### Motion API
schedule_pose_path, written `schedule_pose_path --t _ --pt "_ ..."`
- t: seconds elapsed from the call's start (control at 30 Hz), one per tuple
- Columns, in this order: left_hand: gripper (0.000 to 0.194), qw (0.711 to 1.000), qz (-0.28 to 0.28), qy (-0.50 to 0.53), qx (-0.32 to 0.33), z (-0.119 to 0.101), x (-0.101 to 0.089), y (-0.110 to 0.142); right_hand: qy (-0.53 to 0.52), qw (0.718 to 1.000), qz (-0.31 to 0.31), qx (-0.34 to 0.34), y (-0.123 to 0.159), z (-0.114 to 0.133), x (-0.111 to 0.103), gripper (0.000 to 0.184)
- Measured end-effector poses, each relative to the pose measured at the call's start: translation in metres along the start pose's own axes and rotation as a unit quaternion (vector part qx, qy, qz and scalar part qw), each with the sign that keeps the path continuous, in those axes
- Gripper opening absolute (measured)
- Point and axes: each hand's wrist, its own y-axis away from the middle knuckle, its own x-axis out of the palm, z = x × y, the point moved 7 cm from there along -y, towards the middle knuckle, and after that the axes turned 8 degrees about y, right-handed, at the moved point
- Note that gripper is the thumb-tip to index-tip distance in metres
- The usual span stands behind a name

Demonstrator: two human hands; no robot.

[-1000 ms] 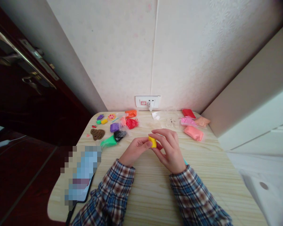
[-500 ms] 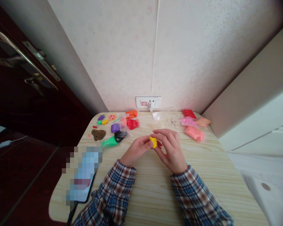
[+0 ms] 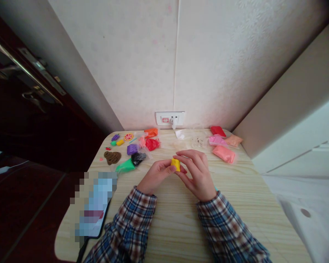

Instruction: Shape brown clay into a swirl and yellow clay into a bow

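A small lump of yellow modelling clay [image 3: 176,165] is held above the middle of the table, between the fingertips of both hands. My left hand [image 3: 157,175] pinches it from the left, the thumb lying across its near face. From the right, my right hand [image 3: 199,174] curves its fingers over the lump and touches its top and side. The clay looks blocky with a slightly uneven top; its far side is hidden by the fingers.
On the table [image 3: 235,204], a brown coiled clay piece [image 3: 112,157] and small clay fruit sit at far left. Bags of clay, including green [image 3: 126,166], purple [image 3: 132,149] and salmon [image 3: 224,154], lie on both sides. A phone [image 3: 97,208], partly pixelated, lies near left.
The yellow clay has been turned a little between the fingers and looks more squared. The whole view has shifted slightly; the things on the table stay where they were.
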Motion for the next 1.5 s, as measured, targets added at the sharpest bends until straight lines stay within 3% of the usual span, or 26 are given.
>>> schedule_pose_path --t 0.2,0.43,0.63,0.77,0.9,1.0,1.17,1.33,1.5 --pt "0.042 0.996 -0.014 0.084 -0.011 0.004 0.002 -0.001 0.007 1.000 -0.007 0.009 -0.001 -0.001 -0.001 0.029" --pt "0.037 1.000 -0.025 0.009 -0.001 0.001 -0.002 -0.001 0.010 1.000 0.004 0.007 -0.001 -0.001 0.001 0.030" --pt "0.048 1.000 -0.015 0.027 0.004 -0.001 0.002 -0.002 0.014 1.000 -0.003 0.014 0.000 -0.003 0.001 0.030" --pt "0.043 0.999 -0.034 0.004 -0.007 0.002 -0.001 -0.001 0.009 1.000 0.005 0.009 -0.001 -0.002 0.002 0.031" --pt "0.048 0.995 -0.049 0.081 -0.025 0.009 -0.003 0.000 0.010 1.000 0.004 0.011 -0.001 -0.001 0.001 0.032" --pt "0.051 0.995 -0.023 0.096 -0.024 0.008 0.003 -0.001 0.014 1.000 0.011 0.008 -0.001 -0.001 0.003 0.031" --pt "0.040 0.998 -0.043 0.043 -0.002 0.003 -0.002 -0.002 0.010 1.000 0.017 0.009 -0.001 -0.001 0.004 0.032" --pt "0.045 0.995 -0.017 0.092 -0.025 0.009 0.003 -0.001 0.005 1.000 0.013 0.014 -0.001 0.000 0.003 0.032" --pt "0.036 0.995 -0.032 0.093 0.009 0.005 0.002 -0.002 0.005 1.000 0.016 0.003 -0.001 0.001 0.004 0.031"
